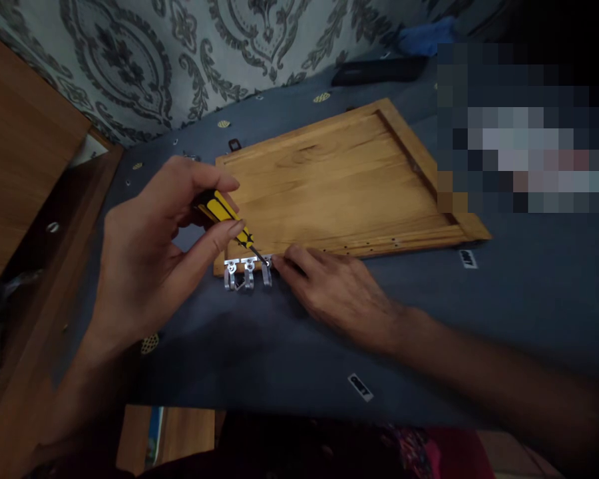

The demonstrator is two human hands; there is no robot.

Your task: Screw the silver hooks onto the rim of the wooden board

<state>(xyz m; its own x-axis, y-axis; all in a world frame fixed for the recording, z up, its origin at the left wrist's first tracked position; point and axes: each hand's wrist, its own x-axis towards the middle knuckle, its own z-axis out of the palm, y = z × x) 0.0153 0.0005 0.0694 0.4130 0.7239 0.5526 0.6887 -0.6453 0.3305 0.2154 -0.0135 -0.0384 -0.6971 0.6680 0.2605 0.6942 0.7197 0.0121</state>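
Observation:
My left hand pinches the yellow-and-black handle of a screwdriver between thumb and fingers. Its shaft slants down to the right, and the tip meets a silver metal hook on the near edge of a wooden board. Fingertips of my right hand are closed at that same hook's right side, on the board's edge. Two more silver hooks, a left one and a middle one, sit in a row beside it. Whether a screw is under the tip is too small to tell.
The board lies on a dark blue patterned cloth. A small brown metal loop stands at its far left corner. Behind are a black object and a blue cloth. Wooden furniture borders the left; the right background is pixelated.

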